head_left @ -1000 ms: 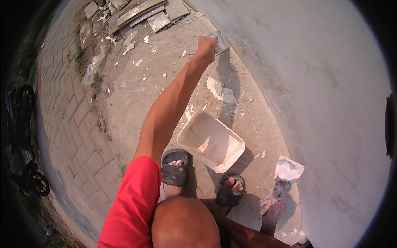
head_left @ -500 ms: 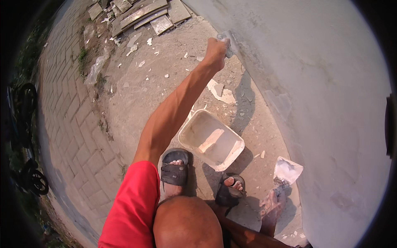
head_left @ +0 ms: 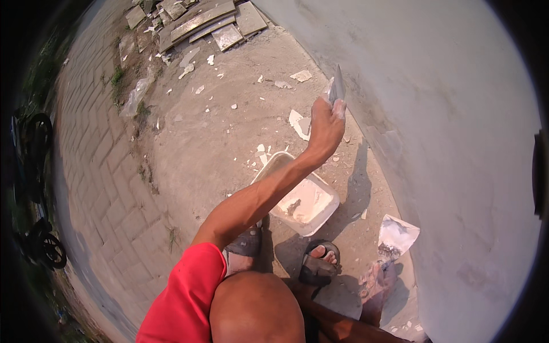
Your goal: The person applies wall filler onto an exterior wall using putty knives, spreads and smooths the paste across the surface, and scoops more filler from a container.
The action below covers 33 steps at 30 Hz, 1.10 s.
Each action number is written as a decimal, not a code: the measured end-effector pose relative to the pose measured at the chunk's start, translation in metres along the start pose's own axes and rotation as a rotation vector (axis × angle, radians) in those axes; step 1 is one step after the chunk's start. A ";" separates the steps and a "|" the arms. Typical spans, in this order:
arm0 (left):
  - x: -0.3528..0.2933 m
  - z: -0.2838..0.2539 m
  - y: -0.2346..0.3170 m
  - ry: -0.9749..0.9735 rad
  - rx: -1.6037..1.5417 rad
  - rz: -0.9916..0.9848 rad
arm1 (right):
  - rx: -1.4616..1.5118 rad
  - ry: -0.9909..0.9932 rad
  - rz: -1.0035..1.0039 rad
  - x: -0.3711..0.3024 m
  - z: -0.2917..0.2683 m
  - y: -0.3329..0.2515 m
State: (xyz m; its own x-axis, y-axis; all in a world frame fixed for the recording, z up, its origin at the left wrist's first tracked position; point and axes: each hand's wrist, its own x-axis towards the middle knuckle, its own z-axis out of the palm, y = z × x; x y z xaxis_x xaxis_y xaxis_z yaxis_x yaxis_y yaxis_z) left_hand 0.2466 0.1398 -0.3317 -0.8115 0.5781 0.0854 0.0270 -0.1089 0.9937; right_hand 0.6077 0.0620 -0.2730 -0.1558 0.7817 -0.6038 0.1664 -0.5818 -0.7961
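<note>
My left hand (head_left: pixel 327 128) grips a putty knife (head_left: pixel 338 86), its thin metal blade pointing away from me beside the foot of the grey wall (head_left: pixel 446 143). Low on the right, my right hand (head_left: pixel 377 283) is closed round a second, broader scraper (head_left: pixel 399 233). Pale paste smears its blade, and that hand looks dusted with white too. Beneath my left forearm stands a white rectangular tub (head_left: pixel 330 216) with whitish putty (head_left: pixel 303 203) inside. The forearm hides part of the tub.
Stacked boards or tiles (head_left: pixel 206 23) lie at the far left, near a clear plastic sheet (head_left: pixel 135 97). White flakes (head_left: pixel 298 123) litter the ground. My sandalled feet (head_left: pixel 320 263) stand close to the tub. Paving bricks (head_left: pixel 97 160) and a parked two-wheeler (head_left: pixel 40 171) are on the left.
My left hand has come back toward me and slightly right, and its knife has turned so the blade shows edge-on. The forearm now crosses over the tub. My right hand has hardly moved.
</note>
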 end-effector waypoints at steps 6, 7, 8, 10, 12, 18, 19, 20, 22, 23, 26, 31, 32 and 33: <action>0.105 -0.038 -0.040 0.158 -0.199 -0.101 | 0.031 -0.012 -0.007 0.002 0.004 0.004; 0.106 -0.034 -0.041 0.124 -0.178 -0.116 | 0.033 -0.014 -0.007 0.002 0.003 0.004; 0.106 -0.026 -0.040 0.085 -0.159 -0.137 | 0.033 -0.008 -0.005 0.002 0.001 0.005; 0.089 -0.009 -0.022 0.054 -0.123 -0.112 | 0.042 0.010 0.002 -0.002 -0.001 0.004; 0.070 -0.002 -0.011 -0.011 -0.062 -0.009 | 0.052 0.009 0.008 -0.004 0.003 0.003; -0.031 0.023 0.015 -0.058 0.030 0.324 | 0.065 -0.056 -0.009 0.007 -0.003 0.011; -0.036 0.007 0.019 -0.138 0.010 0.175 | 0.044 -0.058 -0.048 0.011 -0.003 0.010; -0.042 -0.011 0.032 -0.215 -0.001 0.022 | 0.022 -0.052 -0.081 0.008 -0.008 0.010; -0.040 -0.067 0.034 -0.278 0.006 -0.181 | 0.005 -0.085 -0.076 0.004 0.002 0.001; -0.041 -0.095 0.039 -0.298 0.094 -0.184 | -0.006 -0.112 -0.091 0.001 0.005 -0.005; -0.059 -0.146 0.086 -0.417 0.377 -0.309 | 0.002 -0.159 -0.086 -0.002 0.012 -0.011; -0.103 -0.154 0.053 -0.807 0.860 0.011 | 0.067 -0.221 -0.078 0.010 0.024 0.001; -0.113 -0.153 0.041 -0.871 1.007 0.212 | 0.087 -0.239 -0.068 0.013 0.027 0.006; -0.122 -0.152 0.032 -0.877 1.018 0.202 | 0.105 -0.258 -0.059 0.014 0.028 0.010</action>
State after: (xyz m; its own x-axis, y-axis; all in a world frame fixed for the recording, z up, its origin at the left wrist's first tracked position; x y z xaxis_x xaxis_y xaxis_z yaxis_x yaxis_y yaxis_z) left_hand 0.2577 -0.0577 -0.3216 -0.1171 0.9851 -0.1263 0.8256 0.1672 0.5390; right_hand 0.5795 0.0602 -0.2906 -0.4073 0.7399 -0.5354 0.0496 -0.5675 -0.8219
